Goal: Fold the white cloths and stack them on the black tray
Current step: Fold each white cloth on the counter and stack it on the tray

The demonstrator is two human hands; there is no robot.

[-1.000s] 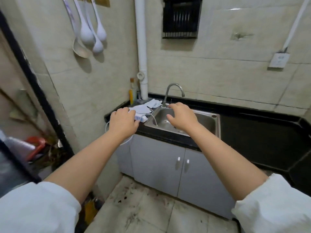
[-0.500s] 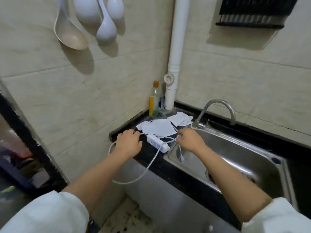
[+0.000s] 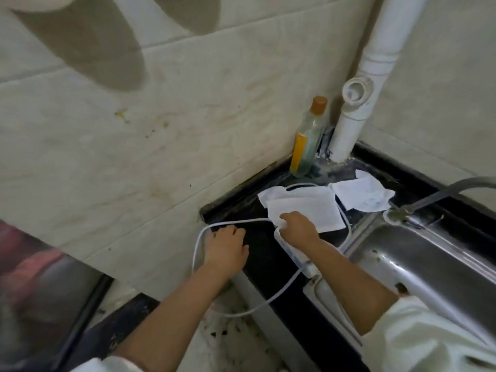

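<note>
Two white cloths lie on the black counter in the corner. The nearer cloth (image 3: 308, 208) is spread flat, and a crumpled cloth (image 3: 362, 194) lies behind it by the tap. My right hand (image 3: 298, 230) pinches the near left corner of the nearer cloth. My left hand (image 3: 226, 249) rests at the counter's front left edge with curled fingers right by a white cable (image 3: 197, 248); whether it grips the cable is hidden. No black tray is in view.
A white power strip (image 3: 294, 255) lies under my right wrist, and its cable loops over the counter's (image 3: 263, 253) edge and around the cloths. A bottle (image 3: 307, 146) and a white pipe (image 3: 349, 127) stand in the corner. The steel sink (image 3: 418, 267) and tap (image 3: 434, 191) are at right.
The view has closed in on the corner. My right hand has moved left from the sink's edge onto the nearer cloth and taken its corner. My left hand stays at the counter's edge.
</note>
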